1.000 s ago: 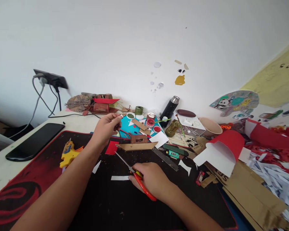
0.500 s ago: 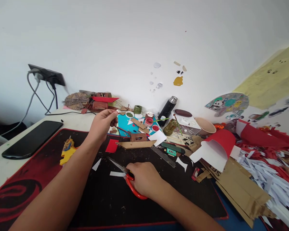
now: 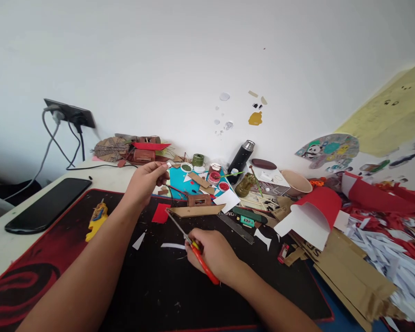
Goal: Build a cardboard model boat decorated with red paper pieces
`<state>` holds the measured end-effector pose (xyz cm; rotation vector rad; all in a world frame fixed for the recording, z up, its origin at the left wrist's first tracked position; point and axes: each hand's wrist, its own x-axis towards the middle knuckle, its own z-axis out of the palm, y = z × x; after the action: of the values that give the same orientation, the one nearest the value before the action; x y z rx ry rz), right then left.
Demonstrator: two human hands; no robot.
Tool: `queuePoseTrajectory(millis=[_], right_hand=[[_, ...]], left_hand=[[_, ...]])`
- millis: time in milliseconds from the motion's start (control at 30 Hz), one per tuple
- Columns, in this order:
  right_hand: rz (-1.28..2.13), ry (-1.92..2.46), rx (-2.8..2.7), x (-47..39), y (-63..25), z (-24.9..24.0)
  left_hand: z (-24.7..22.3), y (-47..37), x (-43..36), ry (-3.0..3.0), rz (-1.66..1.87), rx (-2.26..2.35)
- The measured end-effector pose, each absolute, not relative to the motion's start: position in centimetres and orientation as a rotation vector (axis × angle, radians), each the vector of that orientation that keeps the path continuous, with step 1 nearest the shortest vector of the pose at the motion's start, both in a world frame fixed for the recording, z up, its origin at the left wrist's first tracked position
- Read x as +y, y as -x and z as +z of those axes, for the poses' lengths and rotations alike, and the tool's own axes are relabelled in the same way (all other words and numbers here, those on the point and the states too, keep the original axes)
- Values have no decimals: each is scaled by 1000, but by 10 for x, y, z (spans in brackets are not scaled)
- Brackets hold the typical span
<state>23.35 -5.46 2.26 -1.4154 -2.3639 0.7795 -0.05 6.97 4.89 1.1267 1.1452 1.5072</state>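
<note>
Pinching a small white scrap [image 3: 169,165] between thumb and finger, my left hand [image 3: 147,180] is closed down to that, near the blue sheet [image 3: 175,178]. My right hand [image 3: 212,252] is curled around the red-handled scissors [image 3: 206,266], blades together and pointing up toward the red paper [image 3: 161,213] and the cardboard piece [image 3: 197,210]. Above the black mat [image 3: 152,288], a white paper strip [image 3: 173,246] meets my right fingers; I can't tell whether they grip it.
</note>
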Motion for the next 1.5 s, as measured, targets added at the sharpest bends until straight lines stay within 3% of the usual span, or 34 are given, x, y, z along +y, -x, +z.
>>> queuePoseTrajectory(millis=[300, 467, 833, 1200, 1500], right_hand=[[1182, 1460, -1870, -9, -263, 53], [1183, 1478, -1803, 12, -267, 64], [1235, 1451, -1809, 20, -273, 30], [1233, 1406, -1801, 17, -280, 26], [1440, 1188, -1482, 15, -282, 31]], left_hand=[[55, -18, 54, -1311, 998, 1102], [51, -24, 52, -1379, 853, 1069], [63, -37, 41, -1418, 690, 1053], [57, -38, 37, -1515, 641, 1069], [62, -43, 37, -1521, 698, 1124]])
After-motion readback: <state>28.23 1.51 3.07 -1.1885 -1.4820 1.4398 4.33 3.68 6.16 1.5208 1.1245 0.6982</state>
